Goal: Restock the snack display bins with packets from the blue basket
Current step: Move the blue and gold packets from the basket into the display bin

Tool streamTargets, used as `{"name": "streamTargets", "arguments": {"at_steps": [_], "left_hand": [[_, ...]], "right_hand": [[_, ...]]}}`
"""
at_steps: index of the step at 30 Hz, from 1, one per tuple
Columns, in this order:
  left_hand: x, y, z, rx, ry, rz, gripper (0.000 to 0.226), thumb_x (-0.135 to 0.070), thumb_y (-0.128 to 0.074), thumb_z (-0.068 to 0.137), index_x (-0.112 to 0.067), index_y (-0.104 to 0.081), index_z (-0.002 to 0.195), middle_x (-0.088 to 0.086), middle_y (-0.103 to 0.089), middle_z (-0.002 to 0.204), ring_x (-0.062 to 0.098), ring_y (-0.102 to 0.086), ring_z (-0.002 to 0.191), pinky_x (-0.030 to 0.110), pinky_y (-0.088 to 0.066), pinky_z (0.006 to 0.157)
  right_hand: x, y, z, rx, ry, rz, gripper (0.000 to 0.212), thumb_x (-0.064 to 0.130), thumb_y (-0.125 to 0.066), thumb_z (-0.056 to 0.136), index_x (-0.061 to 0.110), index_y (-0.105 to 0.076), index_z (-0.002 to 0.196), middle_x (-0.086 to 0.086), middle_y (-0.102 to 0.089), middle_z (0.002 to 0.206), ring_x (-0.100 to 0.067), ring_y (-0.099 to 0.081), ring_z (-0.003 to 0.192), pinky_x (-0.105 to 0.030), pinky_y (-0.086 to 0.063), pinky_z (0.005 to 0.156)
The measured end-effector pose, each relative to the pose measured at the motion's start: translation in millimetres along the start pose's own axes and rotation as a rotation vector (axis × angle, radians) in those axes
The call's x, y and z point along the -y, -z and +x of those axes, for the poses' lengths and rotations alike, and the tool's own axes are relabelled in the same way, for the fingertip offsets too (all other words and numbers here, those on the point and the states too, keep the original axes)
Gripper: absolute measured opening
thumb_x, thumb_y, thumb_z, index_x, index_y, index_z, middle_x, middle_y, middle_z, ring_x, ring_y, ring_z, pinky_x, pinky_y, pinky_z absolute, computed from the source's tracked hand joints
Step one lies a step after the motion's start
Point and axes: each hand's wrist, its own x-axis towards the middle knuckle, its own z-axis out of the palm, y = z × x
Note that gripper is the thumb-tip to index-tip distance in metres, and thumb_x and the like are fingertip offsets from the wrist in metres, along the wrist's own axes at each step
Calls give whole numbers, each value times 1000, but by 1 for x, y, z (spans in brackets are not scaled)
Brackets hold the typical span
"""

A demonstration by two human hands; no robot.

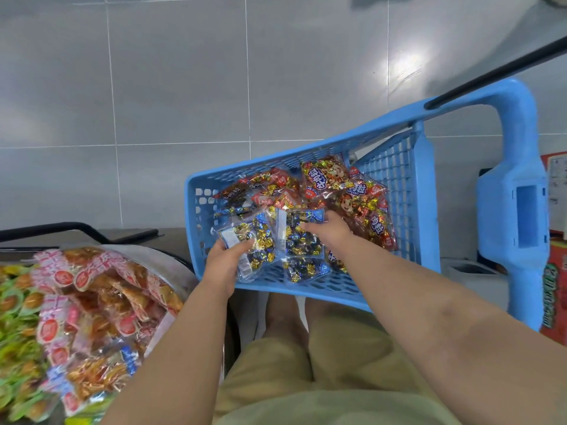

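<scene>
The blue basket [411,191] stands on the tiled floor in front of my knees, with several snack packets inside. Red packets [325,179] fill its far half. Clear packets of blue-and-gold wrapped sweets lie in the near half. My left hand [222,265] grips one of these blue packets [248,243] at its near left corner, thumb on top. My right hand [331,230] reaches in beside it and holds a second blue packet [299,237] at its far right edge. A third blue packet [306,269] lies beneath them on the basket floor.
At lower left a display bin [171,262] is heaped with pink-and-orange snack packets [101,305], and green packets [15,326] lie further left. The basket's tall blue handle [521,210] rises on the right. Red cartons [557,280] stand behind it. My knees [306,363] are below the basket.
</scene>
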Motion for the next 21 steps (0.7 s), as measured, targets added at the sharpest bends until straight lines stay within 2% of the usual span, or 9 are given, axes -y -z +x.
{"name": "streamTargets", "arguments": {"at_steps": [3,5,7,9,11,12,14,17,21], "left_hand": [[-3,0,4,-21,-19,-40,32,-9,-74,81,-12,-58,109,9,-71,107,27,-68,100,46,-53,92],[-5,0,8,-30,-23,-27,23,-8,-73,82,-16,-57,97,-1,-74,84,10,-72,74,27,-58,63],[-7,2,9,2,-24,27,25,-9,-73,82,-23,-54,89,-5,-70,81,-4,-66,56,17,-51,46],[-9,4,8,84,-23,97,31,-17,-76,81,-22,-59,107,-2,-67,109,-2,-69,85,25,-57,71],[-12,5,4,131,-24,174,58,-29,-77,80,-17,-51,131,1,-57,133,18,-55,123,45,-44,103],[-11,6,2,149,-31,192,64,-34,-76,80,-17,-48,135,1,-54,137,23,-50,128,49,-39,108],[-8,9,0,181,-37,230,62,-38,-74,82,-19,-49,136,0,-58,134,20,-55,122,47,-46,102],[-1,16,-2,186,-73,299,27,-37,-71,83,-29,-62,107,-7,-70,108,6,-68,91,26,-55,73],[0,17,-8,191,-77,148,18,-19,-72,81,-22,-63,96,0,-75,92,13,-72,76,27,-56,60]], "right_hand": [[-4,5,-7,2,79,136,61,34,-74,80,20,-43,131,2,-50,127,-26,-46,121,-36,-40,90],[-6,11,-12,27,103,258,38,30,-75,79,24,-52,109,6,-57,111,-25,-50,120,-34,-39,86],[-6,17,-15,67,105,314,53,29,-76,77,22,-51,123,0,-55,126,-24,-47,124,-37,-38,96],[-5,23,-16,113,114,292,81,31,-77,76,19,-34,144,-4,-38,147,-25,-39,133,-41,-31,108],[0,24,-20,149,157,193,89,32,-78,75,20,-27,147,-5,-32,151,-21,-40,130,-34,-30,101],[4,23,-23,193,187,132,88,32,-78,75,20,-29,147,-4,-33,150,-16,-45,123,-31,-30,96],[14,16,-29,284,235,-27,85,33,-78,75,20,-31,146,-2,-36,148,-11,-46,117,-27,-31,92],[29,8,-33,370,268,-156,76,31,-77,77,20,-39,142,-1,-43,143,-12,-47,123,-19,-33,90],[35,-12,-37,437,281,-210,79,37,-73,79,13,-35,144,-5,-34,151,-9,-38,125,-22,-27,95]]}}
